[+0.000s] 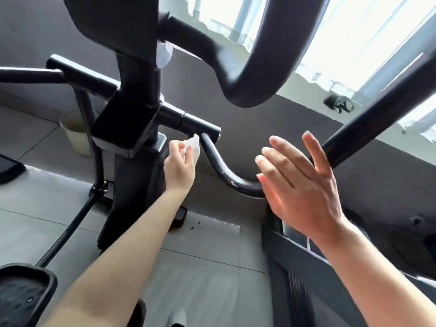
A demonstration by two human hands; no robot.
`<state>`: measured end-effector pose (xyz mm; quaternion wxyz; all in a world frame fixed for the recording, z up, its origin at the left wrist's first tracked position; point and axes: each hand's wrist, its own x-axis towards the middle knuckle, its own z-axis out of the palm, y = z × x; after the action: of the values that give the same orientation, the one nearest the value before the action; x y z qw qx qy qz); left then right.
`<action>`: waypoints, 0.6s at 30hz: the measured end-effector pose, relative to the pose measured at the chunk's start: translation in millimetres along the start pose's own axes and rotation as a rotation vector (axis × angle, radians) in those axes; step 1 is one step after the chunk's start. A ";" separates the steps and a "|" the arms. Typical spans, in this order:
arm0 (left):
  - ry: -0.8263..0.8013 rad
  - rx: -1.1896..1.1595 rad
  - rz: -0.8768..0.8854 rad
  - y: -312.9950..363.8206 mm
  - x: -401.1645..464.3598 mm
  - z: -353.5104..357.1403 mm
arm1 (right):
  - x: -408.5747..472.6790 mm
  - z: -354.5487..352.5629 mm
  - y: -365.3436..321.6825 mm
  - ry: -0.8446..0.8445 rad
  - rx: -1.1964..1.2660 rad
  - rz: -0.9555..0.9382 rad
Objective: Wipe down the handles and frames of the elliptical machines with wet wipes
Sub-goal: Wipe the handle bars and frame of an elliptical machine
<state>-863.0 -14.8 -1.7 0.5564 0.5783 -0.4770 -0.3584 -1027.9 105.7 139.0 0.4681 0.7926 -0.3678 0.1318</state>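
Fingers of the left hand (179, 166) pinched the wet wipe (193, 147) against the curved lower bar (217, 165), the right hand (299, 182) spread open alongside; wrapping the wipe around would clean better.

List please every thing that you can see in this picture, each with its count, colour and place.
Elliptical: one, black, centre, from top to floor.
Crossbar: one, black, sticking out right from the post.
Curved bar: one, black, scuffed, below the crossbar end.
Upper handle: one, black, curved, top centre.
Pedals: two in view, black, left edge.
Bin: one, pale, on the floor at left.
Window: one, bright, top right.
Wipe: one, white, at the top of the curved bar.
Left hand: one, pinches the wipe.
Right hand: one, fingers straight, holds nothing, in front of the curved bar.
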 end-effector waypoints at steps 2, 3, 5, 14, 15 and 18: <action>-0.113 -0.052 0.004 -5.4 8.6 31.9 | -2.8 11.1 12.4 0.002 -0.080 -0.118; -0.152 -0.096 -0.022 -5.5 9.9 42.5 | -6.0 15.1 14.6 0.012 -0.095 -0.156; -0.210 -0.197 -0.039 -3.5 5.6 53.6 | -9.9 19.7 15.9 0.036 -0.081 -0.181; -0.384 -0.330 0.094 -14.5 -74.0 62.9 | -8.4 27.1 11.9 0.119 -0.092 -0.168; -0.406 -0.349 0.116 -13.1 -84.7 62.1 | -8.3 27.5 11.4 0.128 -0.089 -0.169; -0.443 -0.369 0.157 -14.2 -92.2 62.0 | -9.3 28.0 11.0 0.130 -0.081 -0.185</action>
<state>-946.0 53.1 -34.2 0.5604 0.3367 -0.5568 -0.5124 -1045.9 83.3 126.2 0.5329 0.7933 -0.2669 0.1241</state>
